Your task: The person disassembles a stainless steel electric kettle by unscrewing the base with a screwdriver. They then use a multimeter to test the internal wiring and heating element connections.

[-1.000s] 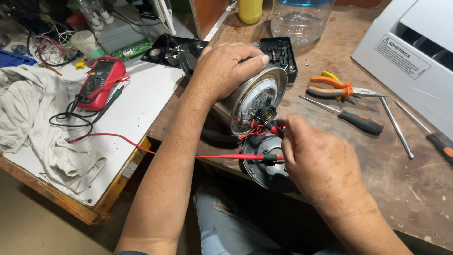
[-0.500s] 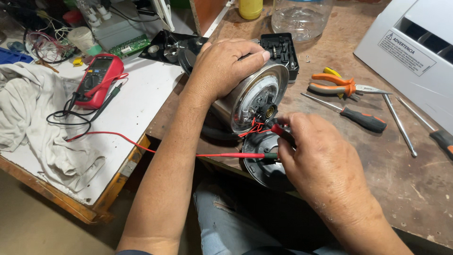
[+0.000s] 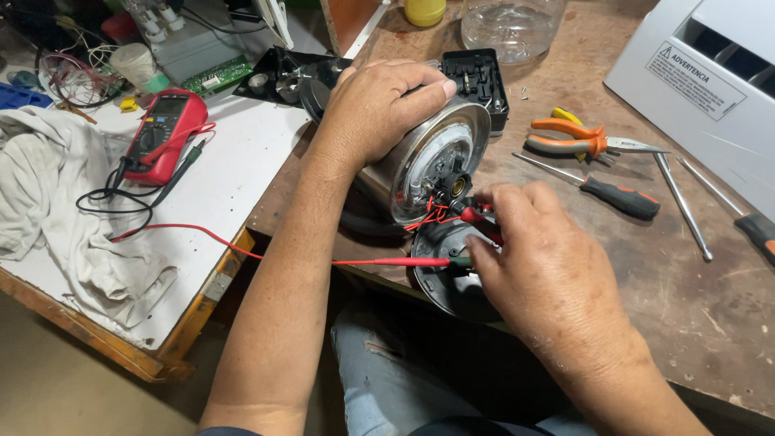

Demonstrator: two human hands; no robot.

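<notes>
A metal kettle body (image 3: 432,157) lies on its side at the bench edge, its open underside with red wires (image 3: 428,216) facing me. My left hand (image 3: 379,109) grips the top of the body and holds it still. My right hand (image 3: 537,262) holds two test probes: the red probe (image 3: 420,262) lies across the black round base cover (image 3: 444,278), and a second probe tip (image 3: 476,218) touches the contacts in the underside. The red lead (image 3: 210,234) runs left to a red multimeter (image 3: 165,133) on the white board.
Orange-handled pliers (image 3: 577,137), a black-and-orange screwdriver (image 3: 617,196) and a metal rod (image 3: 682,206) lie right of the kettle. A white appliance housing (image 3: 710,81) fills the far right corner. A white cloth (image 3: 48,186) lies left; a clear jar (image 3: 513,24) and a black plastic part (image 3: 480,77) stand behind.
My right hand has shifted slightly, bringing the probe tip onto the contacts in the kettle's underside. My left hand stays on the kettle body. The view has moved a little closer.
</notes>
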